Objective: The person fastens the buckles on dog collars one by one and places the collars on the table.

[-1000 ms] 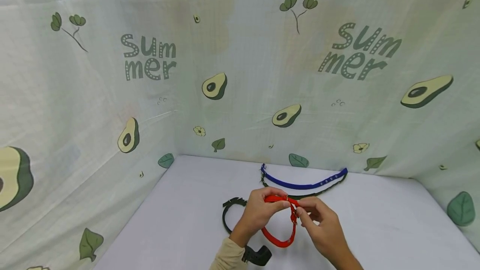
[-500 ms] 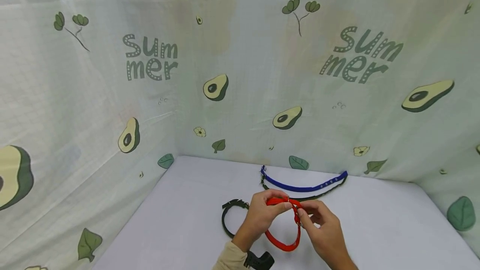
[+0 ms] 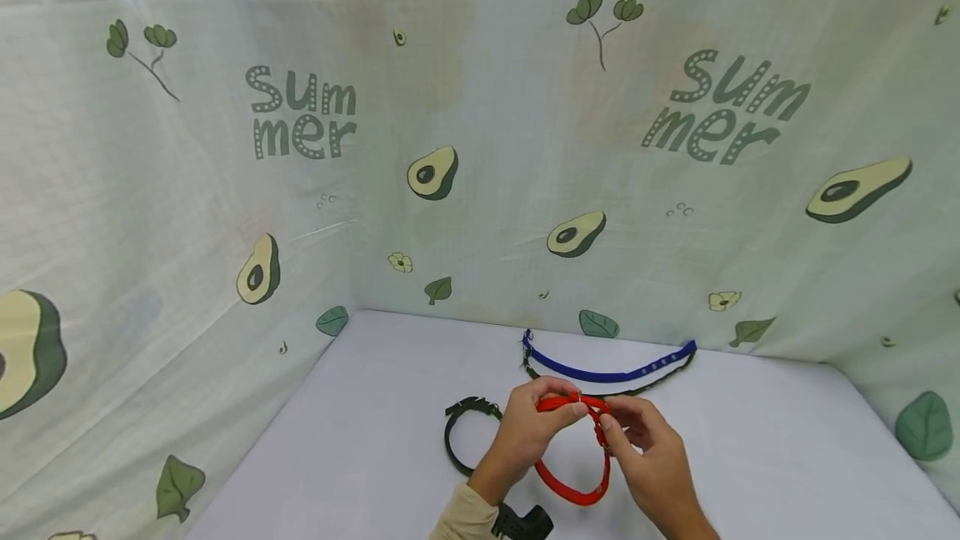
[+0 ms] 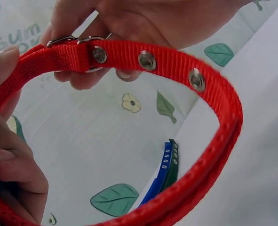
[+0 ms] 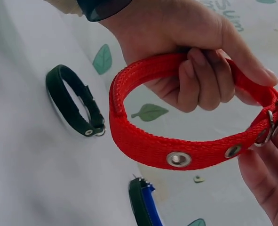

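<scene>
Both hands hold a red collar (image 3: pixel 573 497), bent into a loop above the table. My left hand (image 3: pixel 521 427) pinches its upper band between thumb and fingers. Close by on the right, my right hand (image 3: pixel 654 452) grips the band beside the metal buckle (image 5: pixel 272 125). Metal-rimmed eyelets (image 4: pixel 147 60) run along the red strap in the left wrist view. Seen from the right wrist, the left fingers (image 5: pixel 207 80) curl over the collar's far side. The right fingertips partly hide behind the buckle end.
A dark green collar (image 3: pixel 452 450), fastened in a ring, lies on the white table (image 3: pixel 360 423) to the left. Farther back, a blue collar (image 3: pixel 600 376) lies stretched along a dark green one (image 3: pixel 660 382). A printed cloth (image 3: pixel 487 107) hangs behind and at the sides.
Both hands and the red collar have shifted slightly right, and the loop's lower part has swung right and a little down. The grips look the same; the other collars still lie in place.
</scene>
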Demonstrator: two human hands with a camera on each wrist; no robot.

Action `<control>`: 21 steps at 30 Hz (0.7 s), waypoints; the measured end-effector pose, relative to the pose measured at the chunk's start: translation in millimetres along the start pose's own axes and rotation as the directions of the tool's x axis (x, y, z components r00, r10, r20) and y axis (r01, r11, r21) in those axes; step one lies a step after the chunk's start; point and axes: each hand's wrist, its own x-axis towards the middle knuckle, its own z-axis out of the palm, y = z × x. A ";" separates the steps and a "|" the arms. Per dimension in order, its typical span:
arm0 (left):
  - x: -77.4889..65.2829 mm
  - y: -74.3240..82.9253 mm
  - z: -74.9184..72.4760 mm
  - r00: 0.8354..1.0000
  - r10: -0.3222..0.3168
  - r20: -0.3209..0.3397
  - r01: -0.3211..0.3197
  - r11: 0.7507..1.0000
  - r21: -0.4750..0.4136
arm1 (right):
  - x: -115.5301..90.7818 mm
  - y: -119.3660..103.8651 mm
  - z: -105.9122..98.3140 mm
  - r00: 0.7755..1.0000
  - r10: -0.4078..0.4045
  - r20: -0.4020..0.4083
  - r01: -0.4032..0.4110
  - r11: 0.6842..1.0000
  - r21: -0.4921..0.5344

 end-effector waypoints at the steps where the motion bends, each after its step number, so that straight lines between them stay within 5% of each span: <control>1: -0.1 -0.1 0.7 1.000 -0.007 0.003 0.007 1.000 -0.006 | -0.2 -0.9 -0.5 1.000 0.008 0.001 -0.008 1.000 0.004; 21: -0.7 0.8 1.0 0.998 -0.043 -0.054 0.037 0.995 -0.095 | -5.5 -1.6 10.6 0.997 -0.055 -0.052 0.049 0.991 -0.124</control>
